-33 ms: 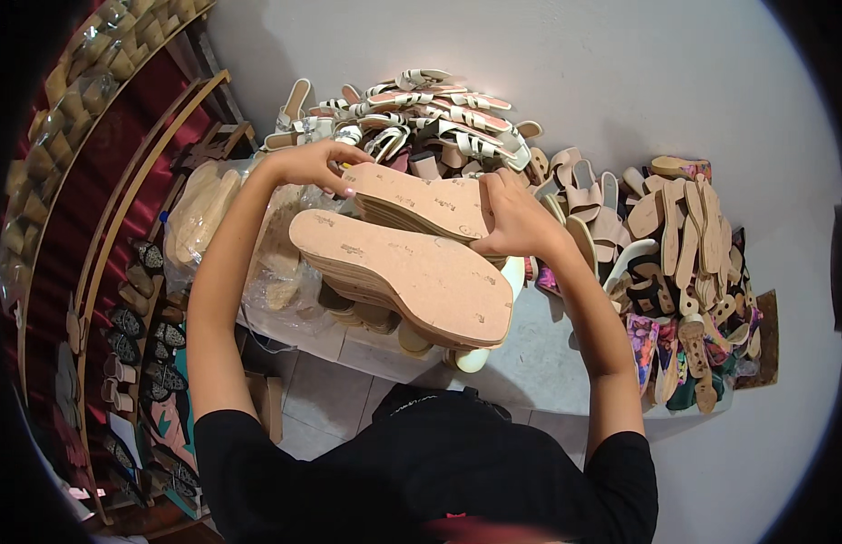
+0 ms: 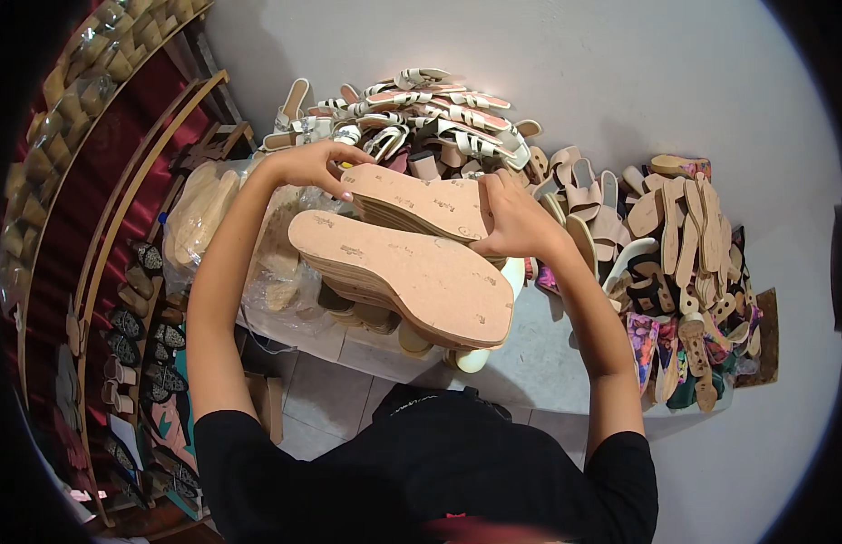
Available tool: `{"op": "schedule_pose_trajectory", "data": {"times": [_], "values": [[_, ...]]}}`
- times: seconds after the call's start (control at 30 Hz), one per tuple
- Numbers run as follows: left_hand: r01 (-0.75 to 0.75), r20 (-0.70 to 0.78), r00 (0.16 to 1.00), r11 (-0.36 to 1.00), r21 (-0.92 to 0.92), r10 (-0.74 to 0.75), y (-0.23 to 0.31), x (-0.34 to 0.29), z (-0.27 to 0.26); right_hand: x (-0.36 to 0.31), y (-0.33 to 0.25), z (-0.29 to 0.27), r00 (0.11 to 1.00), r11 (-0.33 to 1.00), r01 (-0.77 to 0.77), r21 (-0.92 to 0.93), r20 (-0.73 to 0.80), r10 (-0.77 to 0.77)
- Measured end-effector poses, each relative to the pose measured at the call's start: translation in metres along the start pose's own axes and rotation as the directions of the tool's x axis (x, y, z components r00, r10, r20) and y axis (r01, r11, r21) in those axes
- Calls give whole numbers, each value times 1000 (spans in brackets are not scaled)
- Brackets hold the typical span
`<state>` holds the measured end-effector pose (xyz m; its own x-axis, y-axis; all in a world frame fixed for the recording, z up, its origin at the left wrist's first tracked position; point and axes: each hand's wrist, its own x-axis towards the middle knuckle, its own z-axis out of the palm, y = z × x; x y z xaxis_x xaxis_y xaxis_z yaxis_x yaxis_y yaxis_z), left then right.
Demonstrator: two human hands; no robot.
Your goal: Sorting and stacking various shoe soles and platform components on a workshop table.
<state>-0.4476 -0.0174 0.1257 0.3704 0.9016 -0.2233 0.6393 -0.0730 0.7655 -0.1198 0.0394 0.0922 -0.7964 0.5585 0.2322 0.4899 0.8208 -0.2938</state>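
Observation:
Two stacks of tan shoe insoles lie sole-shaped and side by side in front of me, with small dark print on their top faces. My left hand [image 2: 323, 170] holds the left end of the far insole stack [image 2: 419, 199], thumb on the near side and fingers over the far edge. Around that stack's right end my right hand [image 2: 520, 218] is closed, its thumb pointing toward the near stack. The near insole stack [image 2: 412, 272] is wider, shows several layers along its edge, and is touched by neither hand. Pale shoe parts [image 2: 471, 360] show partly beneath it.
White strappy sandals [image 2: 457, 113] are heaped at the back of the table [image 2: 539, 354], against a grey wall. Mixed sandals and soles [image 2: 684, 245] pile up on the right. Clear plastic bags of soles [image 2: 201, 213] lie left, beside a shoe rack [image 2: 149, 308].

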Motion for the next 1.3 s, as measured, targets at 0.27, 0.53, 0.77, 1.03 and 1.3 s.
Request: {"op": "schedule_pose_trajectory", "data": {"times": [0.27,0.53,0.77,1.03,1.3], "values": [[-30,-14,999,1000,9,30,-17,14,1,-5,0,2,995,998,-40,47,95,36],[68,7,998,998,-7,-68,-13,16,1,-6,3,-4,990,994,-20,108,139,4],[-29,25,999,999,-20,30,-10,10,-2,-12,1,-6,994,996,-32,84,111,23],[-107,-649,725,969,223,229,85,-56,18,-52,16,-32,992,984,110,143,-75,-100],[-559,-767,340,773,300,544,173,-60,183,-126,137,-31,925,903,-300,308,-138,355]]}}
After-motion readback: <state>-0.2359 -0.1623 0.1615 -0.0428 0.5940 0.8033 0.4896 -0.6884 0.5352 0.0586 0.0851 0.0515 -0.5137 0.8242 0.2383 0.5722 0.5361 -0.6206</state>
